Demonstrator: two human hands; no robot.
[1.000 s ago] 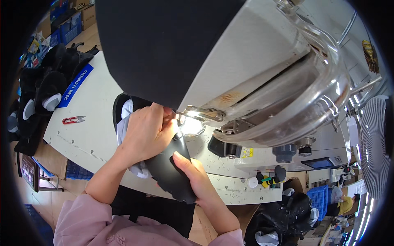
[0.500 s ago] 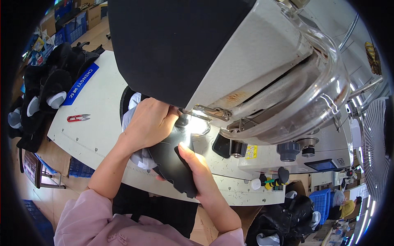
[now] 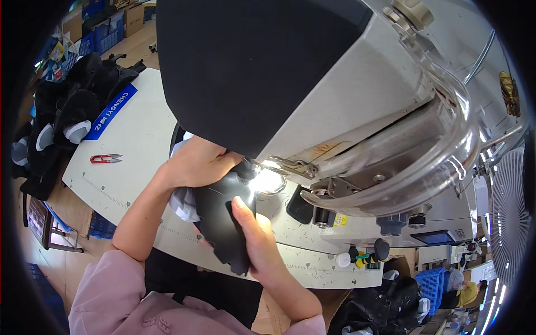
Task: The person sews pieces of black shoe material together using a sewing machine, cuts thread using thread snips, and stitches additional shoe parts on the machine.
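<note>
A black leather-like piece with a scalloped edge, seemingly a shoe upper [image 3: 219,226], lies under the head of a sewing machine [image 3: 245,72]. Pale grey lining [image 3: 183,204] shows along its left side. My left hand [image 3: 204,162] presses on its far part with fingers curled; the fingertips are partly hidden by the machine head. Lower down, my right hand [image 3: 254,234] grips the near end, thumb on top and fingers underneath. A bright lamp [image 3: 268,181] lights the stitching spot just right of my left hand, where glare hides the needle.
Red-handled thread snips [image 3: 106,159] lie on the white table [image 3: 139,134] at the left. Black uppers pile beyond a blue strip [image 3: 113,111]; more black pieces [image 3: 379,304] sit lower right. A clear curved guard [image 3: 446,145] and a fan [image 3: 505,218] stand at the right.
My right hand and the near end of the upper have shifted slightly left and toward me, turning the piece a little. Both hands keep hold. The whole view has also shifted slightly.
</note>
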